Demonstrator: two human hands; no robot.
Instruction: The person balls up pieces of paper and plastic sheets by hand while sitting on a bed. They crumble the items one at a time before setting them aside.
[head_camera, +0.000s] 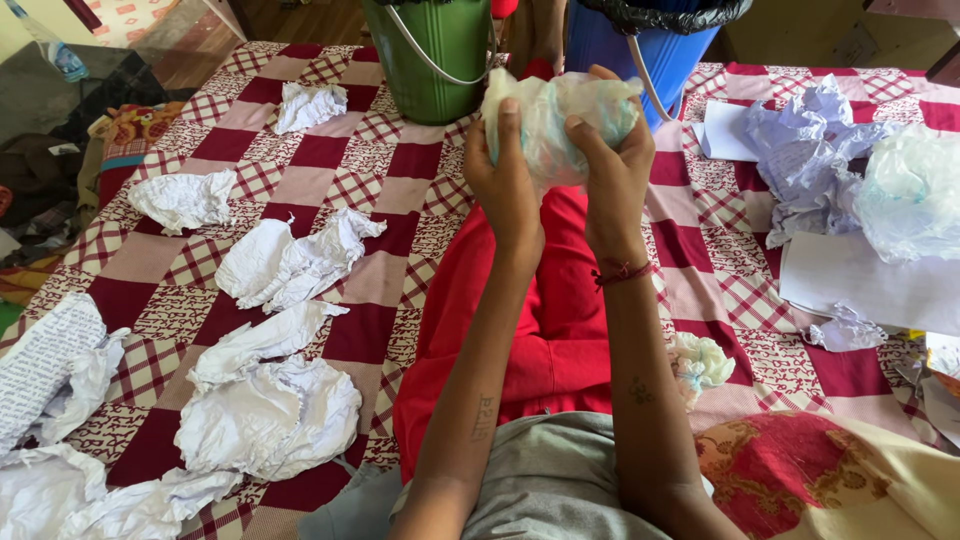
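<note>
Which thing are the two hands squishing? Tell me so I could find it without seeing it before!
Start at the green plastic bucket and the blue plastic bucket at the far edge of the red-and-white checked cloth. Just in front of them, the left hand and right hand together hold up a scrunched ball of thin, see-through whitish plastic. Unlike the crumpled white paper balls lying on the cloth, it is shiny and off the cloth.

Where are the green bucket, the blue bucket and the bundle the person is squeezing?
green bucket (440, 70), head view, on its front wall.
blue bucket (610, 55), head view, on its bare left wall.
crumpled plastic bundle (555, 125), head view, on the middle between both hands.
</note>
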